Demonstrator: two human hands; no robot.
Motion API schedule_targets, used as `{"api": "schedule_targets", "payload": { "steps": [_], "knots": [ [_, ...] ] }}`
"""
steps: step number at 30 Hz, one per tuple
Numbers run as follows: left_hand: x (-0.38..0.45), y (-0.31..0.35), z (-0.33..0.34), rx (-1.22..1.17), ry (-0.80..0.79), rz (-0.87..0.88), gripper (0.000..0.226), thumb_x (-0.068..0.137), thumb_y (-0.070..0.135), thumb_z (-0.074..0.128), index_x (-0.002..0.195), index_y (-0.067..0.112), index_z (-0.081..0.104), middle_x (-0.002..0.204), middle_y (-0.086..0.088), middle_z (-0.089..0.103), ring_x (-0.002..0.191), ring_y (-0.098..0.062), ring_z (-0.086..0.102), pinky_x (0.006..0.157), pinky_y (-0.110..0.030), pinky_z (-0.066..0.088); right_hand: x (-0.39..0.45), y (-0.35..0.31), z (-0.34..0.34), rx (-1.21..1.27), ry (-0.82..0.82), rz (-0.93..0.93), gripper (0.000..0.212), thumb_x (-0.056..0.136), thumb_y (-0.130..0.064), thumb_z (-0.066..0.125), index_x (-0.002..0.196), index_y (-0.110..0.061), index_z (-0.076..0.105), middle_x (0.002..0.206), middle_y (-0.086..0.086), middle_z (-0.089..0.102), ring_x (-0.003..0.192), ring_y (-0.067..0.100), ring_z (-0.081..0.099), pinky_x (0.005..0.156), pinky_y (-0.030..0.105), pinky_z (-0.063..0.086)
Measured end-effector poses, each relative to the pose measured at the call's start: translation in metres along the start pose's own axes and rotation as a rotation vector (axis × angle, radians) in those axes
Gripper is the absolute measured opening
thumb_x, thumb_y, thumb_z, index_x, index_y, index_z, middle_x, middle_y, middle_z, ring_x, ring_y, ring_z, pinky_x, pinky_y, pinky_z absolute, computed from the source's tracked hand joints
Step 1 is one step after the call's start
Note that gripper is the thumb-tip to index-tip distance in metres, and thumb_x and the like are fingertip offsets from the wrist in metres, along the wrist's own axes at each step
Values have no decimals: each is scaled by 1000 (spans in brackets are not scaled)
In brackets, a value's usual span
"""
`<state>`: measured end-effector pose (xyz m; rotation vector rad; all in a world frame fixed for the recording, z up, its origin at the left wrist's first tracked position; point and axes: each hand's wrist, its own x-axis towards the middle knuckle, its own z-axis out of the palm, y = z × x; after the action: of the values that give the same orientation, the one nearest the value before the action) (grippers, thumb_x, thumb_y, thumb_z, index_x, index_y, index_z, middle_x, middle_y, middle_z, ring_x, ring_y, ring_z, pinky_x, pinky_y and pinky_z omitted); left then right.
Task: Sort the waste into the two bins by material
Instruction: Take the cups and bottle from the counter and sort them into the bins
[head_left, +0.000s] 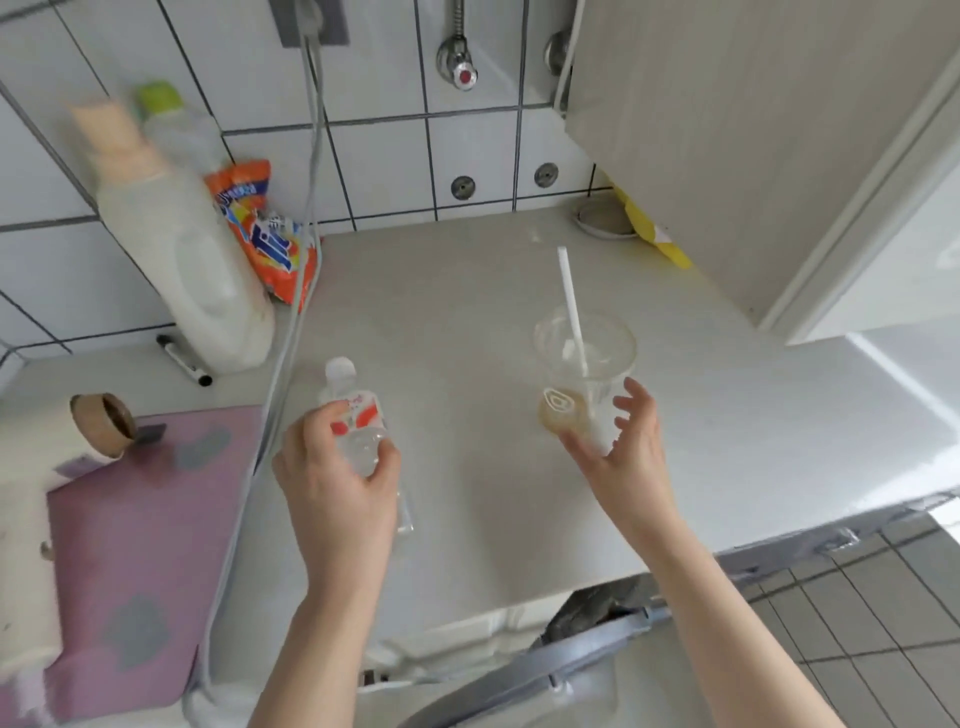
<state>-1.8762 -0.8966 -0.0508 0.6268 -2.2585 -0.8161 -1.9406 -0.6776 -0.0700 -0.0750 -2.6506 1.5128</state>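
My left hand (337, 478) grips a clear plastic bottle (353, 410) with a white cap and a red-and-white label, held just above the white countertop (467, 291). A clear plastic cup (584, 374) with a white straw (571, 306) and a little brownish liquid at the bottom stands to the right. My right hand (631, 447) has spread fingers around the cup's lower part, thumb at its base; I cannot tell whether it grips the cup. No bin can be made out with certainty.
A large white detergent jug (197, 270), an orange detergent bag (265, 228) and a green-capped bottle (166, 114) stand at the back left by the tiled wall. A pink mat (130, 545), a paper roll (98, 421), a black marker (184, 359) and a grey hose (275, 395) lie left. A cabinet (753, 130) overhangs right.
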Motion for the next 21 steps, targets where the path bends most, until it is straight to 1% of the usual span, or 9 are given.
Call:
{"api": "schedule_targets", "payload": {
  "steps": [3,6,10,12,14,16,17,19,21],
  "knots": [
    [18,-6,15,101,-233,-117,84,67,25,80,136,6,38,132,-20,46,126,-32,36,105,-41,27,24,-5,9,50,11,50,100,65,-50,75,142,-9,25,138,7,37,131,25,39,107,44,37],
    [28,-9,22,60,-421,-265,103,70,30,76,149,18,11,152,-12,21,139,-32,23,112,-43,24,38,-6,17,175,-1,55,95,65,-44,79,140,-20,27,137,-4,38,130,17,42,108,41,39],
    [33,-15,23,-20,-457,-270,98,71,24,70,149,28,10,151,-6,24,134,-30,34,109,-43,33,41,-6,25,339,-19,2,86,70,-27,79,137,-35,27,135,-18,44,126,10,50,106,39,44],
    [35,-18,24,-51,-461,-247,95,71,22,69,148,29,13,149,-3,28,134,-27,35,108,-41,34,40,-7,28,416,-6,-19,80,75,-10,79,136,-31,31,134,-12,48,124,9,51,106,39,43],
    [37,-20,23,-69,-469,-235,92,71,23,69,147,31,16,147,2,36,130,-26,39,105,-41,38,37,-10,32,444,16,-26,78,75,-3,78,133,-32,35,131,-13,50,121,3,53,103,35,45],
    [39,-22,21,-104,-478,-243,88,70,25,68,143,35,19,138,5,45,122,-27,47,98,-43,44,33,-13,35,456,30,-22,78,72,-7,80,126,-42,36,125,-24,49,115,-5,53,93,24,46],
    [39,-22,19,-126,-484,-239,86,70,25,69,142,36,21,134,6,48,119,-26,49,95,-42,46,30,-14,36,462,32,-15,78,70,-10,81,123,-46,36,125,-25,48,117,-1,53,89,20,46],
    [38,-21,16,-180,-498,-217,85,73,24,70,141,36,22,130,7,50,116,-24,51,91,-38,47,23,-15,36,458,46,-10,78,69,-16,82,123,-48,36,130,-18,49,122,11,53,93,24,48],
    [36,-17,12,-255,-521,-196,85,75,24,72,143,36,21,131,7,50,110,-19,52,82,-30,45,11,-18,34,435,66,-29,80,68,-20,82,129,-44,35,135,-10,48,123,12,52,104,35,43]
  ]
}}
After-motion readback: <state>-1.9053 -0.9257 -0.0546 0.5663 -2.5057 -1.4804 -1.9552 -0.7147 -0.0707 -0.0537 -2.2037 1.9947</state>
